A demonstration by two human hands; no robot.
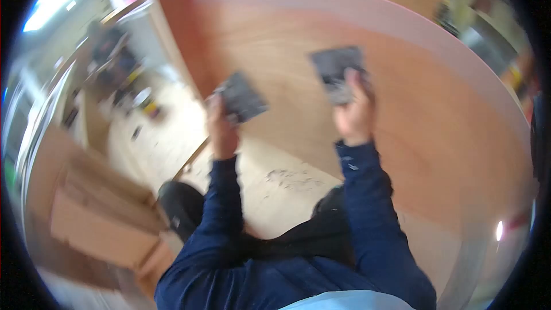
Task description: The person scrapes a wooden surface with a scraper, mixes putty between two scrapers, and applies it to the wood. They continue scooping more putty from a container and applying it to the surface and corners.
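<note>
My left hand (222, 123) is closed on a flat, dark-grey square plate (244, 97), which is tilted and smeared with lighter patches. Higher up and to the right, my right hand (353, 115) grips a second flat grey plate (338, 63), its thumb pressed across the face. Both plates are blurred, and I cannot tell whether they are scrapers or sanding sheets. They overlap a large reddish-brown wooden panel (425, 97) that appears curved in this wide view. The two hands are apart, at the ends of dark blue sleeves.
Pale flooring (281, 161) with dark specks lies between my knees and the panel. At the lower left stands a brown wooden or cardboard box-like piece (103, 218). A small can (143, 97) and assorted clutter sit on the floor at the upper left.
</note>
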